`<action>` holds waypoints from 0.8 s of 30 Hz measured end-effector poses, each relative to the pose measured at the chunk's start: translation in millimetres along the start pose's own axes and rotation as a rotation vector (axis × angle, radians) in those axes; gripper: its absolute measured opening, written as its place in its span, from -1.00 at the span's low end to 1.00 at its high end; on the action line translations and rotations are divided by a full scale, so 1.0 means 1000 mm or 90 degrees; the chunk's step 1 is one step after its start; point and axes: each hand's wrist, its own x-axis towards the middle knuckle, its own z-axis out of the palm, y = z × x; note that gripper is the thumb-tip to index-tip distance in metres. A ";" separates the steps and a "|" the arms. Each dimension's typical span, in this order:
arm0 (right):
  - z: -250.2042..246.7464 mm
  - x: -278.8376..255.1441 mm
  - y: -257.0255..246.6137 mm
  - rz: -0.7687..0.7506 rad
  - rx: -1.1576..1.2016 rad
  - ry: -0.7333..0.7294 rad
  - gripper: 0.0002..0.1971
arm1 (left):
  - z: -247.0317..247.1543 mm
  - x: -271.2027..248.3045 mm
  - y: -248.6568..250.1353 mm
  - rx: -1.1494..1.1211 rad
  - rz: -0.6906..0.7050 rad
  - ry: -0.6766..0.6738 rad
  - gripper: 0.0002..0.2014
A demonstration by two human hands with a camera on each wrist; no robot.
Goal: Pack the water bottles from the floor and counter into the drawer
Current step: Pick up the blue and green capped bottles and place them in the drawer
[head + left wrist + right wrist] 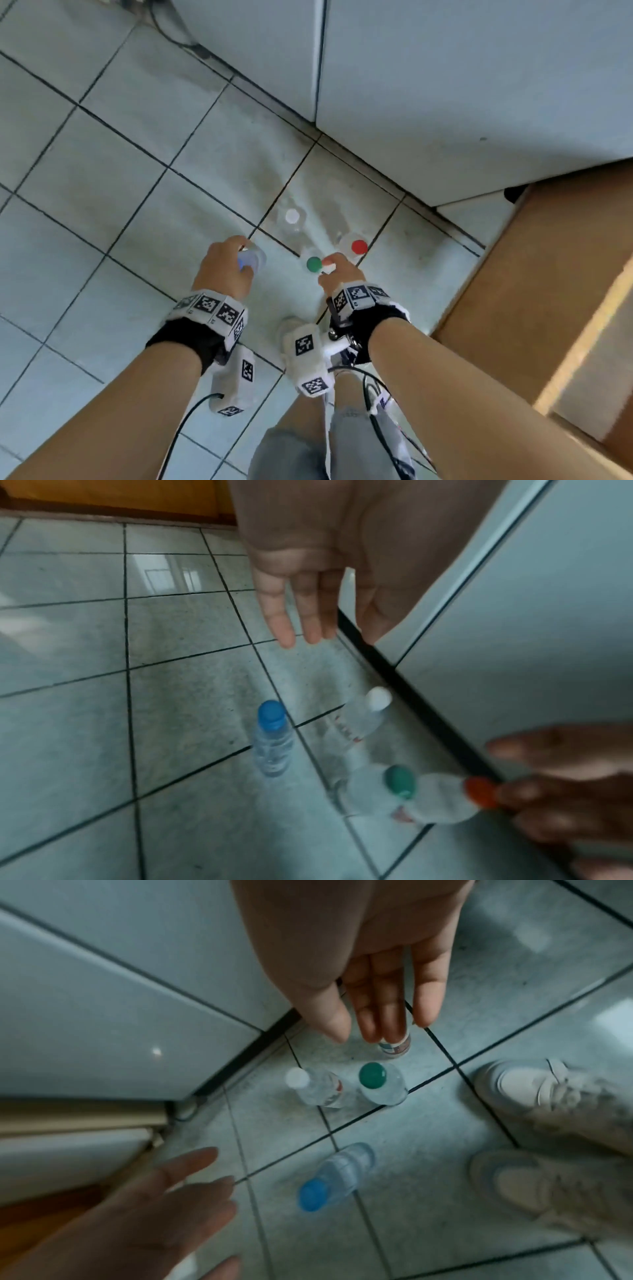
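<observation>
Several clear water bottles stand on the tiled floor: a blue-capped bottle [251,262] [272,737] [337,1175], a green-capped bottle [313,263] [377,1083], a white-capped bottle [292,216] [310,1085] and a red-capped bottle [358,246] [479,794]. My left hand [236,262] [329,634] hovers over the blue-capped bottle with fingers straight, holding nothing. My right hand [334,269] [380,1031] reaches down with straight fingers at the red-capped bottle, whose labelled base [394,1049] shows under the fingertips. Whether they touch it is unclear.
White cabinet fronts [445,85] rise just behind the bottles. A brown wooden unit [548,291] stands at the right. My two white shoes [534,1091] [541,1188] are close to the bottles. A dark cable [171,31] lies on the floor far left.
</observation>
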 end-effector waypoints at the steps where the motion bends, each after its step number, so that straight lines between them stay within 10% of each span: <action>1: 0.008 0.016 0.004 -0.013 -0.063 0.000 -0.57 | 0.011 0.014 -0.013 0.037 -0.005 0.002 -0.50; 12: 0.064 0.113 0.034 -0.026 -0.104 0.008 -0.55 | 0.090 0.081 -0.080 0.134 -0.042 -0.005 -0.71; 24: 0.010 -0.006 -0.012 -0.050 -0.216 0.090 -0.74 | -0.008 -0.031 -0.025 0.168 0.082 -0.003 -0.73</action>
